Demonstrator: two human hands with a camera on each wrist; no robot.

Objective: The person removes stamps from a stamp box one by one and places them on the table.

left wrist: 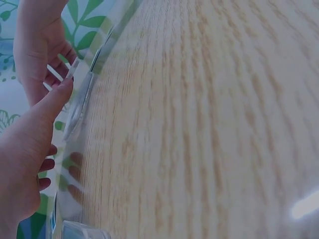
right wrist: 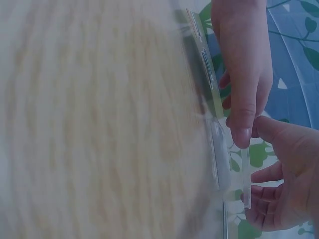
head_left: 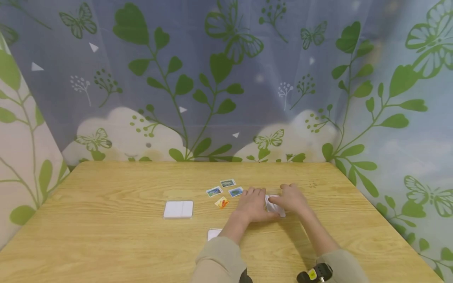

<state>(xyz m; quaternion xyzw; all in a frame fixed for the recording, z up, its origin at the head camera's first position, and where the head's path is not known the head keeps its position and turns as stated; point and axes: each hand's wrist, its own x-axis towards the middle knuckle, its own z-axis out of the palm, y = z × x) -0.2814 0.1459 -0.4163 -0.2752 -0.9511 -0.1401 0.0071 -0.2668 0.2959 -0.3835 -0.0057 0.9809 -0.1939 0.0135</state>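
Note:
My right hand (head_left: 291, 199) grips a thin clear plastic piece (right wrist: 245, 179), like a case lid, between thumb and fingers just above the table. The left hand (head_left: 252, 206) is close beside it, thumb stretched out and touching one end of that piece; its other fingers look relaxed. Below the hands, in the right wrist view, lies a flat clear plastic case (right wrist: 219, 159). Next to it is a flat item with a yellowish edge (right wrist: 202, 64). In the head view a whitish case-like shape (head_left: 277, 206) shows between the hands, partly covered by them.
Several small picture cards (head_left: 221, 202) lie left of the hands. Farther left, a white stack in what looks like a clear case (head_left: 178, 209) rests on the wooden table (head_left: 116, 236). Another white case (head_left: 214, 234) is partly behind the left forearm. A patterned curtain (head_left: 226, 98) surrounds the table.

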